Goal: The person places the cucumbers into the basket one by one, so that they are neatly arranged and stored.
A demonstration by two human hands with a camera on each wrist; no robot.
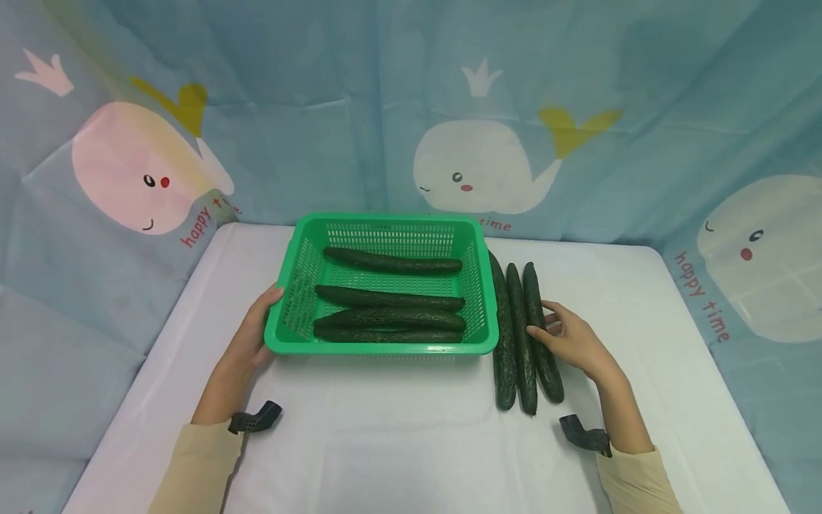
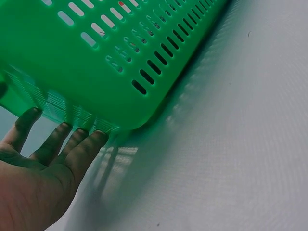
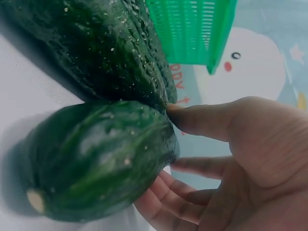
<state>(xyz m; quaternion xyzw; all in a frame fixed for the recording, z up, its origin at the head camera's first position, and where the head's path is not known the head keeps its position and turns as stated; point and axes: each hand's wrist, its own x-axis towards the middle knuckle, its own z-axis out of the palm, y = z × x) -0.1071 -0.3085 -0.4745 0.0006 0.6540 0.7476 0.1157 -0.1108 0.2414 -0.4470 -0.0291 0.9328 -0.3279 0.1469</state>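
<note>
My left hand (image 1: pixel 250 332) rests against the left end of a green plastic basket (image 1: pixel 382 348), its fairly straight fingers (image 2: pixel 86 149) touching the end wall below the rim. Inside the basket several dark green cucumbers (image 1: pixel 392 261) lie crosswise. To its right, three more cucumbers lie lengthwise, side by side on the white-covered table. My right hand (image 1: pixel 576 343) pinches the rightmost cucumber (image 3: pixel 101 163), thumb on the side facing the basket and fingers on the other. The middle cucumber (image 1: pixel 521 343) lies right next to my thumb, and the leftmost one (image 1: pixel 504 335) is beside the basket.
White cloth (image 1: pixel 385 435) covers the table. Behind and at both sides hangs a blue curtain (image 1: pixel 308 143) printed with whales. A black wrist camera (image 1: pixel 255 417) sits on the left wrist, and another black camera (image 1: pixel 583 434) on the right wrist.
</note>
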